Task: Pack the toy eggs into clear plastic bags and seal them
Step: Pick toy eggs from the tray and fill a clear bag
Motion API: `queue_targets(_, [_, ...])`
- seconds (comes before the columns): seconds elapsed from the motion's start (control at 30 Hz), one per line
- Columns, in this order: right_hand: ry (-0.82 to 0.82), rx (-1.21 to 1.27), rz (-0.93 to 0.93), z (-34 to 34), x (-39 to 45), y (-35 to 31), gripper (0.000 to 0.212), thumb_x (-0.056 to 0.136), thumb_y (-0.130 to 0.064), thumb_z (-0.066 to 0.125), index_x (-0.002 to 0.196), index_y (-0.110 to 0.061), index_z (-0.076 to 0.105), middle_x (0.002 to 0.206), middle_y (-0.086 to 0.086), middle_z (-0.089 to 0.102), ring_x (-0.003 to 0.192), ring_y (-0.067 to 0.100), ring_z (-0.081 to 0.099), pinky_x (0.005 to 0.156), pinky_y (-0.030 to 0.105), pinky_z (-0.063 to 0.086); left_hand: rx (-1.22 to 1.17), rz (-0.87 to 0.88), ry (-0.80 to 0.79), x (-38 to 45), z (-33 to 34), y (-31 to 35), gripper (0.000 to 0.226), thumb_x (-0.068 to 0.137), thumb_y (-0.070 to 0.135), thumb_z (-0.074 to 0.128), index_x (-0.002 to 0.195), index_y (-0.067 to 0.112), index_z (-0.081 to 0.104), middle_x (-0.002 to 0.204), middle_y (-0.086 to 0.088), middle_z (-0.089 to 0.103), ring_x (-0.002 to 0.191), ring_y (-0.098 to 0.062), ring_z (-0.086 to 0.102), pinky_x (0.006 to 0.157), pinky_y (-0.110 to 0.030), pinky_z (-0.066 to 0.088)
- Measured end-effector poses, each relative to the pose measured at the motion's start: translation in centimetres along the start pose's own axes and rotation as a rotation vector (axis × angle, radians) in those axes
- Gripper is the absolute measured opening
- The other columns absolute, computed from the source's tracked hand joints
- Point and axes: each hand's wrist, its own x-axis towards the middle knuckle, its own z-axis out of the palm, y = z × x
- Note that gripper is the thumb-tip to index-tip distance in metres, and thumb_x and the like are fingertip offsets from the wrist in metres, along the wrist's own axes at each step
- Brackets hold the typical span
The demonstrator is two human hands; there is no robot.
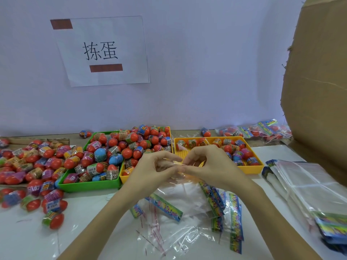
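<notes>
My left hand [153,167] and my right hand [210,163] meet in the middle above the table, both pinching the top edge of one clear plastic bag [180,182] that hangs below them with no egg visible inside. Under it lies a loose pile of clear bags [169,222] with colourful header strips. Red toy eggs with printed wrappers fill a green tray [90,185], part of a yellow tray [251,170] behind my right hand, and another yellow tray [123,178] behind my left hand. Several more eggs [33,166] lie spread at the left.
A stack of unused bags [308,186] lies at the right. Filled bags [262,131] rest at the back right by the wall. A large cardboard box [317,91] stands at the right. A paper sign [102,50] is taped to the wall.
</notes>
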Motion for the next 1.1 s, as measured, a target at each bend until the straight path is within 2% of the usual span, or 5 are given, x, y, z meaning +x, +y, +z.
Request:
queue_targets(0.23, [-0.098, 0.061, -0.101, -0.4, -0.3, -1.0, 0.008, 0.092, -0.033, 0.080, 0.090, -0.026, 0.076, 0.086, -0.013, 0.077, 0.084, 0.001, 0.071, 0.075, 0.015, 0.051, 0.015, 0.012, -0.093, 0.0, -0.2, 0.2, 0.034, 0.089, 0.016, 0.086, 0.121, 0.016, 0.074, 0.107, -0.005, 0.082, 0.101, -0.023, 0.080, 0.085, -0.040, 0.066])
queue_targets(0.5, [-0.202, 0.173, 0.021, 0.1, -0.9, -2.1, 0.015, 0.107, -0.034, 0.058, 0.105, -0.020, 0.059, 0.093, -0.001, 0.081, 0.089, 0.022, 0.077, 0.089, 0.055, 0.060, 0.033, 0.009, -0.224, -0.1, 0.0, 0.6, 0.036, 0.090, 0.021, 0.086, 0.123, 0.029, 0.074, 0.118, 0.002, 0.080, 0.102, -0.023, 0.079, 0.082, -0.035, 0.066])
queue_targets(0.87, [-0.202, 0.270, -0.145, -0.1, -1.1, -2.4, 0.003, 0.111, -0.020, 0.053, 0.108, -0.018, 0.053, 0.101, 0.005, 0.080, 0.088, 0.025, 0.077, 0.080, 0.043, 0.063, 0.028, -0.044, -0.227, -0.1, -0.4, 0.4, 0.030, 0.089, 0.022, 0.087, 0.116, 0.028, 0.076, 0.105, -0.004, 0.080, 0.099, -0.024, 0.079, 0.084, -0.041, 0.066])
queue_targets(0.97, [-0.240, 0.241, -0.170, 0.0, -1.1, -2.3, 0.004, 0.113, -0.024, 0.047, 0.110, -0.024, 0.049, 0.098, 0.000, 0.080, 0.068, 0.010, 0.068, 0.059, 0.027, 0.052, 0.024, -0.046, -0.216, 0.0, -0.5, 0.5, 0.038, 0.089, 0.021, 0.087, 0.124, 0.029, 0.075, 0.105, 0.005, 0.080, 0.099, -0.016, 0.078, 0.085, -0.037, 0.065])
queue_targets(1.1, [-0.129, 0.232, -0.169, 0.6, -0.9, -1.9, 0.001, 0.111, -0.029, 0.050, 0.112, -0.030, 0.049, 0.084, 0.003, 0.079, 0.075, 0.026, 0.075, 0.072, 0.047, 0.062, -0.042, -0.060, -0.249, 0.0, -0.3, 0.4, 0.031, 0.094, 0.021, 0.083, 0.123, 0.025, 0.075, 0.117, -0.006, 0.079, 0.102, -0.030, 0.080, 0.086, -0.039, 0.066])
